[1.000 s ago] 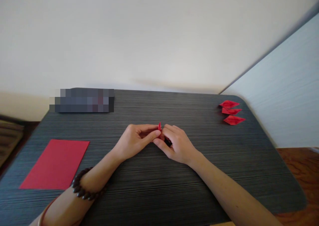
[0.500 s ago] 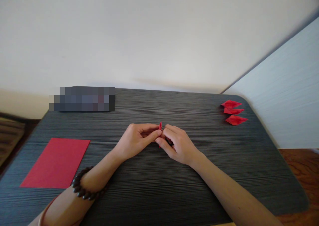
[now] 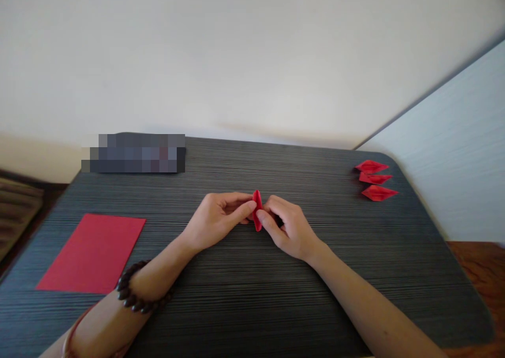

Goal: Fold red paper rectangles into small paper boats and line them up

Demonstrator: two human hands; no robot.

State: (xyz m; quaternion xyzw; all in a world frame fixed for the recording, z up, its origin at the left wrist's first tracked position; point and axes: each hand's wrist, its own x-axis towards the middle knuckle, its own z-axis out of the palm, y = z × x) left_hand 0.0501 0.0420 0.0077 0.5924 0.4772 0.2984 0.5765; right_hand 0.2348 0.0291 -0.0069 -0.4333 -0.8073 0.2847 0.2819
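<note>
A small folded red paper piece [image 3: 257, 222] stands on edge between my hands, above the middle of the table, its long slit slightly parted. My left hand [image 3: 216, 218] pinches its left side between thumb and fingers. From the right, my right hand [image 3: 287, 225] grips the other side, thumb on the near part and fingers curled behind. Three folded red paper boats [image 3: 379, 193] lie in a row at the far right of the table. A square sheet of red paper [image 3: 94, 254] lies flat at the left, beside my left forearm.
The dark, ribbed table [image 3: 236, 305] has rounded corners and backs onto a pale wall [image 3: 252, 58]. A blurred-out dark object [image 3: 136, 155] sits at the back left. A light panel [image 3: 457, 153] borders the table's right side.
The folded red paper has opened from a thin edge into a wider slit. My right hand has shifted slightly right, and the whole view has moved a little.
</note>
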